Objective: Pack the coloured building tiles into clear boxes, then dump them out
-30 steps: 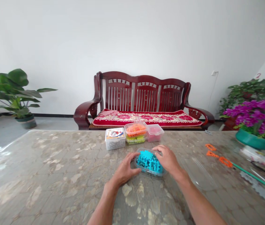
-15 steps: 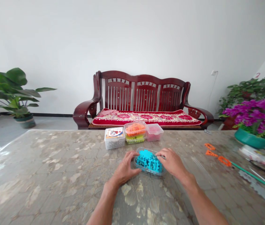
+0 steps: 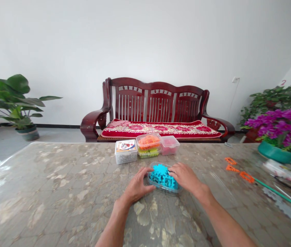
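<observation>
A clear plastic box heaped with turquoise building pieces sits on the marble-patterned table in front of me. My left hand cups the box's left end, fingers curled against its rim. Over the right part of the pile lies my right hand, fingers bent down onto the turquoise pieces. Whether they pinch a piece is hidden.
Behind the box stand a white labelled tub, stacked tubs of orange and green pieces and a pink tub. A clear lid lies to the right. Orange pieces, a green rod and a potted purple flower occupy the right side.
My right hand slid from the box's right rim inward onto the turquoise pile. My left hand has stayed on the box's left end.
</observation>
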Tool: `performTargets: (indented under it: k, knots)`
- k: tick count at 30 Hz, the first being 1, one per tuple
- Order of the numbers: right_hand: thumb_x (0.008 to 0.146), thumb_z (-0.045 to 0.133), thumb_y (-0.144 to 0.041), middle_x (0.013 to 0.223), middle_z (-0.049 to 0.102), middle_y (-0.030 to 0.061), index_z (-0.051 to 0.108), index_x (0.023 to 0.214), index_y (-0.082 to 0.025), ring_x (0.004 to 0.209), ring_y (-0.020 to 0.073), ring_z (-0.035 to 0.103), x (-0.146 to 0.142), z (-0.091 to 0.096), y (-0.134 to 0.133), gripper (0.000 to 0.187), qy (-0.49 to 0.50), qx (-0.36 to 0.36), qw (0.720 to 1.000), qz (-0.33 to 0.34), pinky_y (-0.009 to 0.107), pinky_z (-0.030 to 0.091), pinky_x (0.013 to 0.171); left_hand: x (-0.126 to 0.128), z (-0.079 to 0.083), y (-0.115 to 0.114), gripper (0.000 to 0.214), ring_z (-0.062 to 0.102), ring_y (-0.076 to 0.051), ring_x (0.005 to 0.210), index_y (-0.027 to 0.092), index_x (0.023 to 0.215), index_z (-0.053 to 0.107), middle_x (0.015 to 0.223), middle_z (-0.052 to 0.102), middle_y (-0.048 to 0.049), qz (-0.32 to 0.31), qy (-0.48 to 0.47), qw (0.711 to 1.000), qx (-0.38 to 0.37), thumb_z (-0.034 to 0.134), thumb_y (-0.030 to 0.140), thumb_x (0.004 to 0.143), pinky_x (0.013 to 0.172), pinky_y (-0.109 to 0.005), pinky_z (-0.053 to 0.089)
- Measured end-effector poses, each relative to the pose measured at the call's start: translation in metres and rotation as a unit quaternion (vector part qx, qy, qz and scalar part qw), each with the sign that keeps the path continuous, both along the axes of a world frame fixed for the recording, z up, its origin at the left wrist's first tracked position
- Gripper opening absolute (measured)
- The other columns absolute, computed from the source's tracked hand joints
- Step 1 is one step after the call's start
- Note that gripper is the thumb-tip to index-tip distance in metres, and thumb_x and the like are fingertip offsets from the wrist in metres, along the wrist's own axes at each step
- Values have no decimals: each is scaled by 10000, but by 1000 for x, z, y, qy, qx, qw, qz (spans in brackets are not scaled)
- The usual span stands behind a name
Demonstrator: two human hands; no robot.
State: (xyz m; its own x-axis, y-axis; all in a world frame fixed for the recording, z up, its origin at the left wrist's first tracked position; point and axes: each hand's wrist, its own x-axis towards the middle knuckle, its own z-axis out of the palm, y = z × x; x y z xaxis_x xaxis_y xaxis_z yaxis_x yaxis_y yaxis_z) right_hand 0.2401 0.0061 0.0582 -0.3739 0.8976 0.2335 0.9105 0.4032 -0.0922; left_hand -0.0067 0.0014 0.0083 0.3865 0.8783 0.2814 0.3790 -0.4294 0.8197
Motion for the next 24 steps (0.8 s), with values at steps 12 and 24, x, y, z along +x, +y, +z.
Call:
performTargets:
  k: [12,24]
  knots:
    - [904,461,-143,852,705,95,688,830,-198,846,219,618,0,22,-18,245,-115,47,992,-26,333,357,788,1,0,0,564,596,-210,1000,253,1215,569,1137,625,-20,0,7,1000,6,738,171,683,918,-321,463]
    - [854,464,-183,848,737,115,706,793,-188,818,237,678,-15,68,-35,250,-167,22,975,-143,318,377,699,0,2,-2,596,596,-197,988,261,1225,557,1128,626,-8,7,10,1000,3,744,161,669,893,-298,462]
